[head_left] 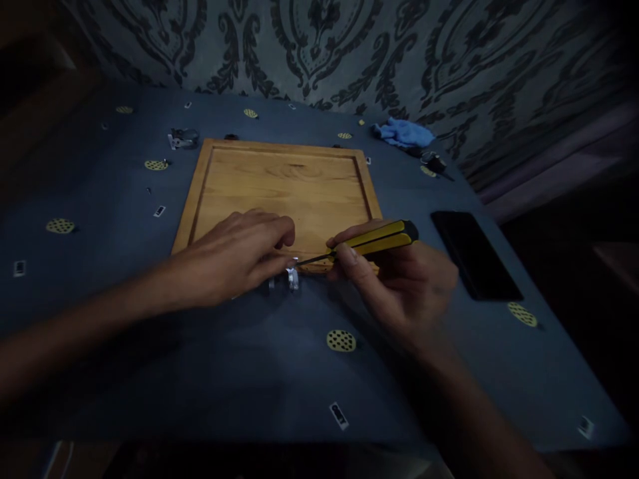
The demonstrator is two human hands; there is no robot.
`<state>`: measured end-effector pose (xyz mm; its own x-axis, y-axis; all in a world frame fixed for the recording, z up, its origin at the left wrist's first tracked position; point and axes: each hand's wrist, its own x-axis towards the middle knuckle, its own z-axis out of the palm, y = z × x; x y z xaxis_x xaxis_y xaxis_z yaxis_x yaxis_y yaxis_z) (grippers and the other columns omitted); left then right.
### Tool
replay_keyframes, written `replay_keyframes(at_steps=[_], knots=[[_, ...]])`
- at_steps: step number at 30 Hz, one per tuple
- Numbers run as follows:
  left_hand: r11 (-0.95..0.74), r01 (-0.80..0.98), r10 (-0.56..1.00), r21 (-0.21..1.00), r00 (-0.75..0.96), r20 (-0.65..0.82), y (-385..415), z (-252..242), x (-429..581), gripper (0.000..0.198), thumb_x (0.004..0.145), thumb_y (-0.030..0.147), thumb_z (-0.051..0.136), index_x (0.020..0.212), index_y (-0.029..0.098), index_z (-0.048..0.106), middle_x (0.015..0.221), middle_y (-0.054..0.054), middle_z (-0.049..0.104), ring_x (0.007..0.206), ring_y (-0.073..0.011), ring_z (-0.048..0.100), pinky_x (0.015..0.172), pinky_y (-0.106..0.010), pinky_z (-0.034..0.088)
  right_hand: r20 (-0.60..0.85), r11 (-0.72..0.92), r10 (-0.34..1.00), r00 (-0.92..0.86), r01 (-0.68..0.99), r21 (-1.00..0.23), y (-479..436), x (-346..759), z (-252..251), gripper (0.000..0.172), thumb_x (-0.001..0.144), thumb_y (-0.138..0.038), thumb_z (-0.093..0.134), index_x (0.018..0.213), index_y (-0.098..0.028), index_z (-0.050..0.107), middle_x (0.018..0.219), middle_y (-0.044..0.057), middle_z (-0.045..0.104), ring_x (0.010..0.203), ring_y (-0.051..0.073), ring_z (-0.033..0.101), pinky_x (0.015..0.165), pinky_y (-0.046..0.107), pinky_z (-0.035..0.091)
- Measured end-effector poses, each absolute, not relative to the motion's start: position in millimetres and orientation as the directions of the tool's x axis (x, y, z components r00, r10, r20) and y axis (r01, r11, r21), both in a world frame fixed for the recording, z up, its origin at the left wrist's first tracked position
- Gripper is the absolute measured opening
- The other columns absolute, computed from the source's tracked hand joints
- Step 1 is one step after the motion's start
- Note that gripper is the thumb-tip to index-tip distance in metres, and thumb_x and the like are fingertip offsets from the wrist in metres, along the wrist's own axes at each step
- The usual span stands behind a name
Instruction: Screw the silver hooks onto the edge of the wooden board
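A wooden board with a raised rim lies flat on a blue-grey table. At the board's near edge sits a small shiny metal fitting. My left hand is closed over that fitting, fingers pinched on it. My right hand grips a screwdriver with a yellow and black handle. Its thin shaft points left and its tip meets the fitting.
A dark phone lies right of the board. A blue cloth and a small dark object lie at the far right, another metal fitting at the far left. Yellow dotted markers and small tags are scattered about. A patterned wall stands behind.
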<state>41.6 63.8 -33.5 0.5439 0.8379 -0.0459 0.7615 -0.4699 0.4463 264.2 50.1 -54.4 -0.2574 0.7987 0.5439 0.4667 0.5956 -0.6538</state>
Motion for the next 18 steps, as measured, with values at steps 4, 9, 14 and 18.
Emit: replay_keyframes(at_steps=[4, 9, 14, 18], knots=[[-0.513, 0.788, 0.843, 0.34, 0.538, 0.024, 40.7, -47.8, 48.4, 0.039, 0.094, 0.04, 0.072, 0.12, 0.015, 0.057, 0.12, -0.013, 0.067, 0.116, -0.0317, 0.059, 0.095, -0.042, 0.045, 0.549, 0.602, 0.794, -0.261, 0.459, -0.653, 50.2, 264.2, -54.1, 0.005, 0.095, -0.024, 0.069, 0.091, -0.026, 0.072, 0.087, 0.0, 0.078, 0.062, 0.015, 0.07, 0.064, 0.031, 0.059], [-0.532, 0.814, 0.841, 0.234, 0.54, 0.036, 33.7, -58.3, 58.0, 0.047, 0.093, 0.04, 0.073, 0.127, 0.013, 0.054, 0.119, -0.015, 0.069, 0.116, -0.0348, 0.062, 0.1, -0.048, 0.045, 0.545, 0.606, 0.793, -0.272, 0.436, -0.665, 50.2, 263.7, -55.7, 0.006, 0.096, -0.023, 0.068, 0.091, -0.024, 0.07, 0.089, 0.0, 0.078, 0.067, 0.015, 0.071, 0.066, 0.03, 0.059], [-0.504, 0.818, 0.857, 0.277, 0.514, 0.042, 34.7, -60.6, 57.7, 0.055, 0.093, 0.04, 0.074, 0.134, 0.013, 0.049, 0.118, -0.014, 0.071, 0.114, -0.0336, 0.064, 0.099, -0.046, 0.047, 0.533, 0.595, 0.803, -0.267, 0.42, -0.685, 49.9, 263.4, -57.0, 0.005, 0.096, -0.025, 0.067, 0.092, -0.023, 0.07, 0.088, 0.001, 0.076, 0.065, 0.014, 0.07, 0.066, 0.029, 0.058], [-0.449, 0.815, 0.881, 0.365, 0.472, 0.03, 35.8, -60.7, 57.2, 0.058, 0.091, 0.037, 0.075, 0.137, 0.016, 0.045, 0.118, -0.012, 0.071, 0.113, -0.0313, 0.065, 0.097, -0.044, 0.049, 0.544, 0.608, 0.793, -0.274, 0.409, -0.681, 50.6, 263.4, -58.2, 0.004, 0.096, -0.024, 0.068, 0.092, -0.023, 0.07, 0.086, 0.0, 0.075, 0.065, 0.014, 0.07, 0.064, 0.029, 0.057]])
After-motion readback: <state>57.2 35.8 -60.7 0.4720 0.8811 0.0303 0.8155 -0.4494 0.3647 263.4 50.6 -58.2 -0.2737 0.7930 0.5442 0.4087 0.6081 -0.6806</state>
